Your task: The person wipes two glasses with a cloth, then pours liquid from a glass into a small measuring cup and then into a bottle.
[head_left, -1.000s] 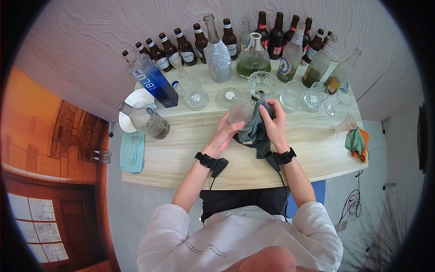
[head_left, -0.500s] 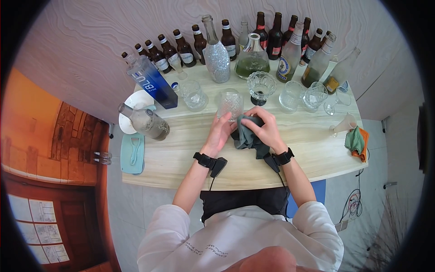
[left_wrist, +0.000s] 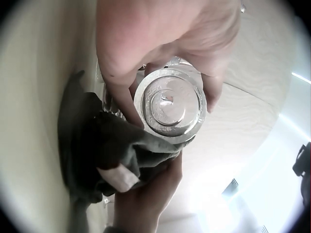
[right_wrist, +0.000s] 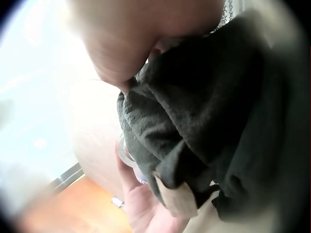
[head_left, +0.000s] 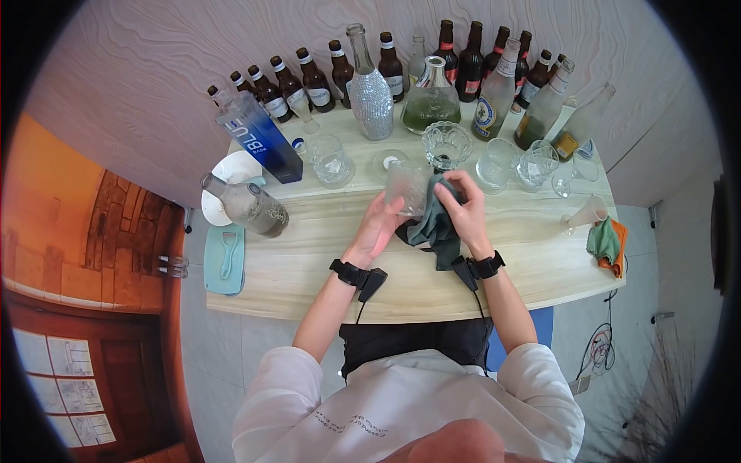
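Observation:
My left hand (head_left: 376, 225) grips a clear drinking glass (head_left: 407, 187), tilted above the middle of the table. The left wrist view shows the round base of the glass (left_wrist: 171, 103) between thumb and fingers. My right hand (head_left: 466, 208) pinches a dark grey-green cloth (head_left: 437, 231) with a pale tag (left_wrist: 119, 177). The cloth lies against the right side of the glass, and its lower end hangs down between the hands. In the right wrist view the cloth (right_wrist: 194, 111) hides most of the glass.
A cut-glass bowl (head_left: 448, 143) stands just beyond the hands, with tumblers (head_left: 498, 163) to the right and another tumbler (head_left: 332, 163) at left. Behind is a sparkly silver bottle (head_left: 372, 104) among several beer bottles. A clear bottle (head_left: 262, 212) leans at left; folded cloths (head_left: 606, 245) lie at right.
The glass moved away from the cloth and stood more upright half a second ago; now it is back against the cloth, tilted. The right hand shifted slightly up and right with the cloth.

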The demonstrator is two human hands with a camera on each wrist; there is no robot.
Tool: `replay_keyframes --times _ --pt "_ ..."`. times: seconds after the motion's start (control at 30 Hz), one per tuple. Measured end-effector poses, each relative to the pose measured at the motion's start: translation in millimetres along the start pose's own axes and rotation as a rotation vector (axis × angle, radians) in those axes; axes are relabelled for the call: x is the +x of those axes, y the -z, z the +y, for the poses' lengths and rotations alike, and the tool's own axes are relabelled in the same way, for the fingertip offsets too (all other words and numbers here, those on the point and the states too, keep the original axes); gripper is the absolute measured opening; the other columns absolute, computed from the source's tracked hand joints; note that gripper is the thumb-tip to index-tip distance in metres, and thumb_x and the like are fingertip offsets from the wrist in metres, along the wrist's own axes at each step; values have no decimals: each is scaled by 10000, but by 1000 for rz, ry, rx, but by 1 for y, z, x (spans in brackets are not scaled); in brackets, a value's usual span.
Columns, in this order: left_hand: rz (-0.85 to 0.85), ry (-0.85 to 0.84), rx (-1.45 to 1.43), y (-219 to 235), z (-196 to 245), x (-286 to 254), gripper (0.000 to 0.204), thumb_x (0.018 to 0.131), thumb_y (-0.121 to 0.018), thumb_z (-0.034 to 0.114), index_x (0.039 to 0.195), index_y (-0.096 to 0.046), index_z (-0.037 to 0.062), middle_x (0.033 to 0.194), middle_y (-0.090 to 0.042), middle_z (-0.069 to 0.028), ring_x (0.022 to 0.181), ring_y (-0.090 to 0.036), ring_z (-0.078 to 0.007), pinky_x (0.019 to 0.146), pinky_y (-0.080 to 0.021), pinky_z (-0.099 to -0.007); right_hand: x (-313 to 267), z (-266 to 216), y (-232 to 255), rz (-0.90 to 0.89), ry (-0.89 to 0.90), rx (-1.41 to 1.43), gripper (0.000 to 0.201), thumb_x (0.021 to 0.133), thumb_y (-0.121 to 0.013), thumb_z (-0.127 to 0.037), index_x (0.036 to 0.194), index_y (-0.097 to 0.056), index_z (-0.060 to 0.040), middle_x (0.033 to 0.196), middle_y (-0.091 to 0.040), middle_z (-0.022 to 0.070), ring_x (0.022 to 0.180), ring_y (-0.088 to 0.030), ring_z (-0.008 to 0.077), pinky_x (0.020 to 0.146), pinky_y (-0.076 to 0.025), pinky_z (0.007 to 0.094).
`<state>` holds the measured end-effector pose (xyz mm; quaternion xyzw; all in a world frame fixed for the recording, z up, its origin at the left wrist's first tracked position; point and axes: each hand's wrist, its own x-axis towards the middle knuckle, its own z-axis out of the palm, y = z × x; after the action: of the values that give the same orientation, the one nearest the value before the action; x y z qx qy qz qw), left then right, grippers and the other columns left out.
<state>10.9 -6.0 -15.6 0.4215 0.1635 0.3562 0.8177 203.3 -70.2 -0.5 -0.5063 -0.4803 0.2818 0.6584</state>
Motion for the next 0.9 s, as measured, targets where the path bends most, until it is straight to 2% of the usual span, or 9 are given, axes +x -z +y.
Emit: replay_keyframes --times 0.13,0.23,0.33,0.43,0.57,0.67,0.77,0.8,0.9 --pt "44 9 -170 4 1 4 672 984 -695 381 1512 -426 64 1471 -553 -99 1365 -525 -230 1138 -427 -469 -1 -9 1 -198 -44 -140 171 898 -805 -112 983 -689 -19 824 -652 17 722 -559 77 658 -450 262" --pt "81 -23 -66 5 -5 3 689 979 -721 327 1538 -392 96 1419 -577 -79 1322 -555 -220 1092 -462 -434 -1 -18 -5 -225 163 -225 168 894 -807 -117 961 -693 -14 839 -662 32 723 -572 102 660 -459 280" --pt "62 7 -11 3 -2 0 696 961 -748 308 1533 -409 101 1412 -583 -74 1324 -552 -208 1098 -458 -416 -3 -17 -3 -175 101 -249 184 910 -795 -117 1001 -681 -4 856 -667 31 759 -591 104 686 -476 279" --pt "63 25 52 3 -3 1 711 950 -764 284 1537 -415 86 1414 -587 -68 1326 -547 -189 1108 -448 -394 -2 -3 -5 59 41 -72 190 929 -778 -109 1044 -668 -4 862 -669 22 780 -593 90 706 -480 261" --pt "31 33 106 4 -4 0 695 966 -744 299 1537 -423 65 1438 -580 -73 1333 -540 -185 1133 -419 -388 0 -5 -4 142 11 65 181 939 -768 -93 1059 -659 -10 871 -650 -4 779 -566 55 695 -460 232" --pt "37 5 69 6 -4 1 691 976 -723 370 1518 -440 47 1460 -569 -90 1339 -536 -208 1139 -409 -399 -2 -4 -2 38 -33 -10 185 916 -790 -95 1031 -669 -17 871 -634 -12 770 -558 51 682 -441 232" --pt "56 -4 -86 4 -2 4 678 990 -707 397 1507 -440 48 1451 -575 -93 1329 -543 -210 1132 -415 -408 -1 -10 -2 -117 31 -131 184 881 -816 -97 986 -684 -21 869 -633 -9 761 -564 65 672 -429 242" --pt "62 15 -130 7 -1 5 675 993 -703 402 1504 -439 49 1447 -577 -93 1326 -545 -212 1126 -421 -411 -1 -15 -2 -164 47 -172 188 857 -829 -100 956 -693 -17 869 -640 14 745 -574 109 675 -444 270" --pt "85 20 -95 18 -11 5 676 989 -716 350 1524 -412 69 1451 -564 -92 1311 -554 -214 1107 -435 -412 0 -16 -6 -244 268 -242 189 861 -827 -103 958 -694 -10 875 -652 40 746 -590 145 692 -466 290"
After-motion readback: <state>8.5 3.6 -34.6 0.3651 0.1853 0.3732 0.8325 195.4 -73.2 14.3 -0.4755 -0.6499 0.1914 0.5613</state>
